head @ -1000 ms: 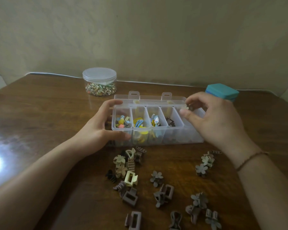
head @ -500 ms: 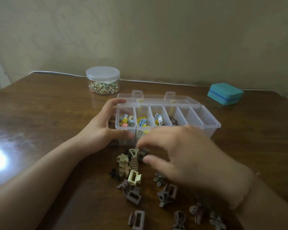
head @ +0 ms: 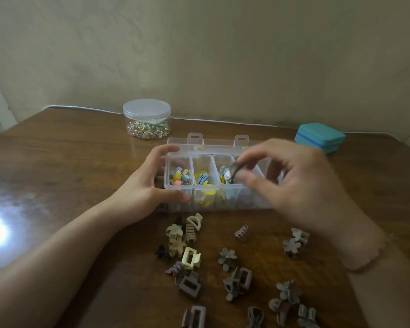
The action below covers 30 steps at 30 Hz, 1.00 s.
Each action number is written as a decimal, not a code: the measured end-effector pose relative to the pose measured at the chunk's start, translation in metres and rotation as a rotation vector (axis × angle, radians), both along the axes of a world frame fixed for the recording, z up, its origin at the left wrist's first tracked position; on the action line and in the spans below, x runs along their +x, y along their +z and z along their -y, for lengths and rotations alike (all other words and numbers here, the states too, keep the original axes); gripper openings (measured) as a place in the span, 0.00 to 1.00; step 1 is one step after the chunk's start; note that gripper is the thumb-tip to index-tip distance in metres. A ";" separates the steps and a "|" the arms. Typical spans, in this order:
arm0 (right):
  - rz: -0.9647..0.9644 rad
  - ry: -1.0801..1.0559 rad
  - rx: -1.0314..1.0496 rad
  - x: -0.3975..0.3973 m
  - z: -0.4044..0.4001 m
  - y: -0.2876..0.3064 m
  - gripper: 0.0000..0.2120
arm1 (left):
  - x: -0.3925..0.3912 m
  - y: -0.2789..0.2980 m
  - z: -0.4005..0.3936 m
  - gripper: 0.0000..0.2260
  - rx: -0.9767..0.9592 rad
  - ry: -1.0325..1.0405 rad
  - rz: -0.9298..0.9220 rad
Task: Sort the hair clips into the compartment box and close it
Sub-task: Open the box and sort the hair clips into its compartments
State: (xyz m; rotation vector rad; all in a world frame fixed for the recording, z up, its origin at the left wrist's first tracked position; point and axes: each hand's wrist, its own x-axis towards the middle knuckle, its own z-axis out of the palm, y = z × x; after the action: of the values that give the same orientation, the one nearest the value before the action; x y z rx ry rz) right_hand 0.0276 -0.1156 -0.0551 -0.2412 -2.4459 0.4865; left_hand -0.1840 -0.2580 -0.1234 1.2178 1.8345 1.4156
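A clear plastic compartment box (head: 179,157) stands open in the middle of the wooden table, its lid folded back. Its left compartments hold small colourful clips. My left hand (head: 143,185) grips the box's left end. My right hand (head: 291,183) hovers over the box's middle compartments, thumb and fingers pinched on a small grey-brown hair clip (head: 235,170). Several loose claw clips (head: 191,258) in beige, brown and grey lie scattered on the table in front of the box, among them flower-shaped ones (head: 227,258).
A round clear jar (head: 146,119) of small trinkets with its lid on stands behind the box to the left. A teal case (head: 320,137) sits at the back right. A wall runs close behind the table. Bright glare marks the table's left side.
My right hand went from the box down to the loose clips, took one, and has come back up over the box with it. My left hand stayed on the box.
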 end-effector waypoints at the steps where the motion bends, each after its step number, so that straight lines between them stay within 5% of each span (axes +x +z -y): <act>1: -0.102 -0.069 -0.015 0.001 -0.006 0.000 0.06 | 0.000 0.000 0.000 0.41 0.000 -0.003 0.005; 3: -0.164 -0.203 0.002 0.000 -0.015 -0.004 0.06 | -0.001 -0.001 0.000 0.41 0.000 -0.004 0.007; 7: 0.148 -0.358 0.129 -0.005 -0.027 -0.020 0.11 | -0.001 0.000 0.000 0.43 -0.006 0.001 -0.011; 14: -0.083 -0.229 0.080 0.007 -0.017 0.003 0.06 | 0.000 0.001 0.000 0.42 0.000 -0.006 -0.004; 19: 0.578 -0.048 0.232 0.007 0.007 0.005 0.13 | 0.000 0.000 0.000 0.43 0.009 0.000 -0.013; 23: 0.777 -0.010 0.314 0.001 0.014 -0.006 0.15 | 0.001 0.000 0.000 0.43 0.014 0.000 -0.011; 27: 0.708 0.012 0.223 0.003 0.007 0.001 0.07 | 0.001 0.001 0.000 0.44 0.010 0.006 -0.007; 30: 0.292 -0.087 0.060 0.015 -0.011 0.013 0.06 | 0.001 0.000 0.000 0.43 0.013 0.004 0.002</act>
State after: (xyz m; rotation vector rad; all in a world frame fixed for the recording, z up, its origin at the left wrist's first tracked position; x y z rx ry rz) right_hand 0.0424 -0.1051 -0.0416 -0.4174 -2.7140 0.3600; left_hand -0.1832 -0.2583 -0.1232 1.2194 1.8296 1.4327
